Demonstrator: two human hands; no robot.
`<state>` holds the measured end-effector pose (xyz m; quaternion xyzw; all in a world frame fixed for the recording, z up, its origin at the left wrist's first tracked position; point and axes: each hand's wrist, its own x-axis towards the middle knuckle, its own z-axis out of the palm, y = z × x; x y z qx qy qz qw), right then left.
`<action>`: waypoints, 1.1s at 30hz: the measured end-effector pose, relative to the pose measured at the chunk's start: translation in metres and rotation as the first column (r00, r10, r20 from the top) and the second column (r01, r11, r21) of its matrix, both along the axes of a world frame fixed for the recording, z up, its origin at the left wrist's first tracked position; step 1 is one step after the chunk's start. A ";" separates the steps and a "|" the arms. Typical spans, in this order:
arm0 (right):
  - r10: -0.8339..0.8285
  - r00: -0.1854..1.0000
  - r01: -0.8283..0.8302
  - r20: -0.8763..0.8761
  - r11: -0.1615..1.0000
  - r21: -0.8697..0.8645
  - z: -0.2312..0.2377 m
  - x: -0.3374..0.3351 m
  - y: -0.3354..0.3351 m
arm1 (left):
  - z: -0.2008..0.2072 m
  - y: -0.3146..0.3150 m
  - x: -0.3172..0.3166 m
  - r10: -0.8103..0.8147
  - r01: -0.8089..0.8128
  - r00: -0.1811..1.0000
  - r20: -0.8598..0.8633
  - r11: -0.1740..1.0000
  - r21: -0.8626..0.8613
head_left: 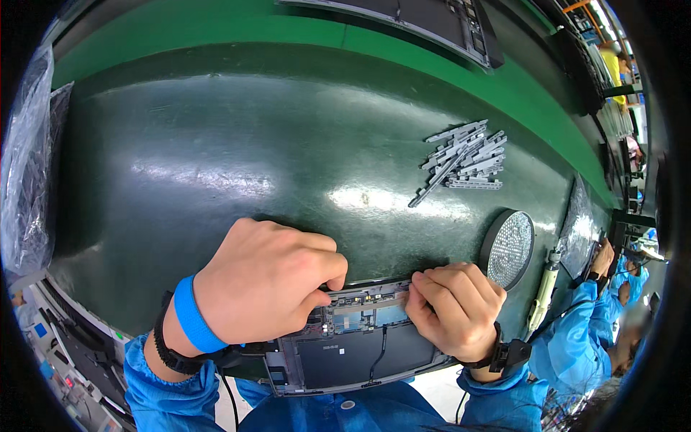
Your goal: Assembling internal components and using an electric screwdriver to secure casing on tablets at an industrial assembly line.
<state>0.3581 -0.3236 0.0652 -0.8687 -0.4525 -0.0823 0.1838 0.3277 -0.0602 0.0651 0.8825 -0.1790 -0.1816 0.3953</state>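
An opened laptop base (345, 358) lies at the near edge of the table, with a circuit board along its far side and black battery packs nearer me. My left hand (277, 281) bends over its far left part, thumb and index finger closed about the far edge. At the far right corner, my right hand (461, 309) pinches the same edge with curled fingers. Whether a thin strip also lies under the fingertips is hidden. Beyond my right hand is a loose pile of grey plastic strips (464, 158).
A round black dish of small shiny pieces (509, 248) and a pale electric screwdriver (543, 295) lie at right. Plastic bags (29, 165) fill the left edge; another bag (576, 230) is far right. A second laptop base (425, 25) sits at the back. A co-worker's hand (603, 258) shows at right.
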 end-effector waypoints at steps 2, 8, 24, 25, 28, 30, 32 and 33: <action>-0.005 1.000 0.005 -0.002 1.000 0.012 -0.001 0.001 0.000 | -0.001 0.000 0.000 -0.005 0.005 1.000 0.009 1.000 0.002; 0.002 0.999 -0.003 -0.050 1.000 -0.020 0.003 0.001 0.000 | 0.001 0.002 -0.006 0.008 -0.008 1.000 0.002 1.000 0.006; -0.072 0.949 0.126 -0.307 0.979 0.160 0.005 0.006 -0.009 | 0.018 0.026 -0.267 0.809 -0.944 0.323 -0.491 0.311 -0.107; -0.067 0.950 0.125 -0.305 0.977 0.174 0.005 0.004 -0.008 | 0.006 0.012 -0.277 0.770 -0.938 0.327 -0.548 0.333 -0.093; 0.019 0.956 0.048 -0.292 0.974 0.219 0.004 -0.005 -0.001 | -0.056 -0.054 -0.301 0.444 -0.857 0.515 -0.733 0.289 -0.426; 0.046 0.977 -0.004 -0.207 0.980 0.201 0.003 -0.010 -0.002 | -0.070 -0.089 -0.272 0.444 -0.697 0.708 -0.550 0.567 -0.440; 0.090 0.984 -0.051 -0.154 0.969 0.242 -0.017 -0.006 -0.017 | -0.128 -0.145 -0.248 0.486 -0.653 0.673 -0.557 0.036 -0.757; 0.163 0.982 -0.150 -0.092 0.980 0.131 -0.020 -0.001 -0.032 | -0.140 -0.159 -0.239 0.446 -0.644 0.668 -0.596 -0.054 -0.763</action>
